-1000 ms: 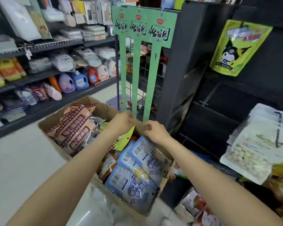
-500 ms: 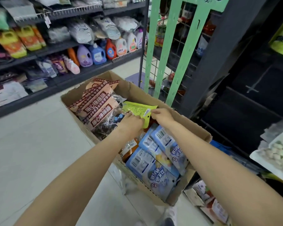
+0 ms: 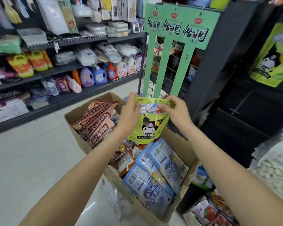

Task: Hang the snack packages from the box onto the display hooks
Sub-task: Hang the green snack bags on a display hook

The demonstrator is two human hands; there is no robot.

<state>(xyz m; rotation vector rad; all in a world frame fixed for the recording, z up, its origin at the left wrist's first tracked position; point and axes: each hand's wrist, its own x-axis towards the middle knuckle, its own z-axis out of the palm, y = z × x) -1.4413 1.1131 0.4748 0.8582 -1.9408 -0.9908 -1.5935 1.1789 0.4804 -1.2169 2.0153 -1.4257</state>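
Observation:
I hold a lime-green snack package with a black cartoon figure upright above the cardboard box. My left hand grips its left edge and my right hand pinches its top right corner. The box holds brown-and-white packets at its far end, orange packets in the middle and several blue packages at the near end. An identical green package hangs on the dark display rack at the upper right.
A green cardboard hanger display stands behind the box against a wire grid. Shelves with detergent bottles run along the left. White packages hang at the right edge, more packets lie at bottom right. Light tiled floor spreads to the left.
Both hands were down in the box on the green package; they have lifted it out and turned it upright, face toward me. The view has tilted up.

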